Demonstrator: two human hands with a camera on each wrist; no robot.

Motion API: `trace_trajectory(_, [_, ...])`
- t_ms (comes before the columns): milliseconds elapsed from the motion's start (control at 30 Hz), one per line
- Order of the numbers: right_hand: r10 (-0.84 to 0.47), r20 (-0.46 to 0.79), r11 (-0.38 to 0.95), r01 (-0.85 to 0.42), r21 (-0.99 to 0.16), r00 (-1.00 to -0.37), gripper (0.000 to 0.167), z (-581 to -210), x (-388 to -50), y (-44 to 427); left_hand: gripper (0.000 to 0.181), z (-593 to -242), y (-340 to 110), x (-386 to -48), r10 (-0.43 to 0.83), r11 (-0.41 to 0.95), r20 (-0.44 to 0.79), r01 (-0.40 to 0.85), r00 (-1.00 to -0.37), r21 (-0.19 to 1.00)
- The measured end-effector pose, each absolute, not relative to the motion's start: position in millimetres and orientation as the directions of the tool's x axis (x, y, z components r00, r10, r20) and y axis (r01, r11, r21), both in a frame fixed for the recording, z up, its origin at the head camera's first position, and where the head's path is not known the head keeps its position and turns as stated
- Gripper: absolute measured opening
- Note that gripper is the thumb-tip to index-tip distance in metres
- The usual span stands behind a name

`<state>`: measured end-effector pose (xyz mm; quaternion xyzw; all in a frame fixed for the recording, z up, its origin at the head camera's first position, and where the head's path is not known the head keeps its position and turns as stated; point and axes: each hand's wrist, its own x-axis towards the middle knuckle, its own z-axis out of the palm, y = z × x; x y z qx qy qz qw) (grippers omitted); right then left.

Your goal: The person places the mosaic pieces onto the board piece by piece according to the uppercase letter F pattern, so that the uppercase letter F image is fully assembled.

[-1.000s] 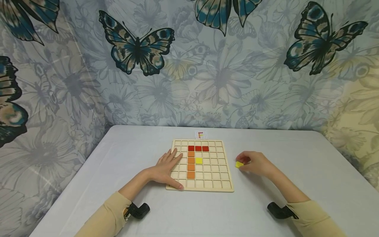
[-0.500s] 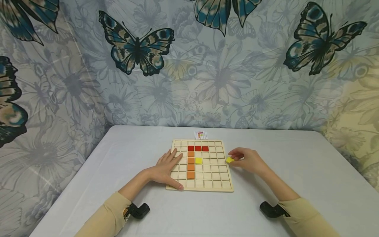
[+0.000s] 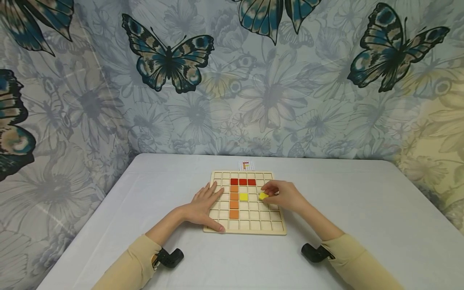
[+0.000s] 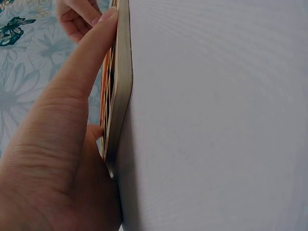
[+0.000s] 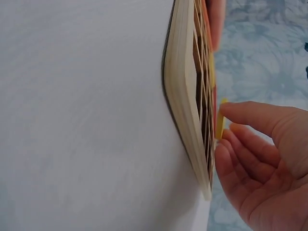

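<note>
A wooden grid board [image 3: 253, 225] lies on the table, its cells bounded by raised strips. Red tiles [image 3: 243, 182] form a short row near its far side, and orange tiles [image 3: 234, 204] run in a column below. One yellow tile [image 3: 243, 197] sits beside that column. My left hand [image 3: 203, 205] rests spread on the board's left edge, thumb on the near edge. Over the right part of the board, my right hand [image 3: 286, 196] pinches a loose yellow tile [image 3: 263, 196] between thumb and fingers; in the right wrist view this tile [image 5: 221, 120] stands just off the board's surface.
Behind the board lies a small card [image 3: 246, 165] printed with a coloured grid pattern. The white table [image 3: 174, 173] ends at a patterned butterfly cloth [image 3: 195, 117]. A black wrist camera [image 3: 314, 253] sits on each wrist.
Carrying the yellow tile, my right hand has moved left from the bare table right of the board to above its right-hand cells. The left hand and the board have stayed in place.
</note>
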<state>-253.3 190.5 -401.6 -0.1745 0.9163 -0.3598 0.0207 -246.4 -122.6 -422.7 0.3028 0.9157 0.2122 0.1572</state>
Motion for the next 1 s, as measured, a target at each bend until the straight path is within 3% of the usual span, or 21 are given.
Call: trace_trajectory(1000, [-0.49,0.18,0.631,-0.489,-0.602,-0.853,0.02,-407,-257,169,0.123,-423,-122,-245,0.63,0.719,-0.156,0.495,-0.761,0.488])
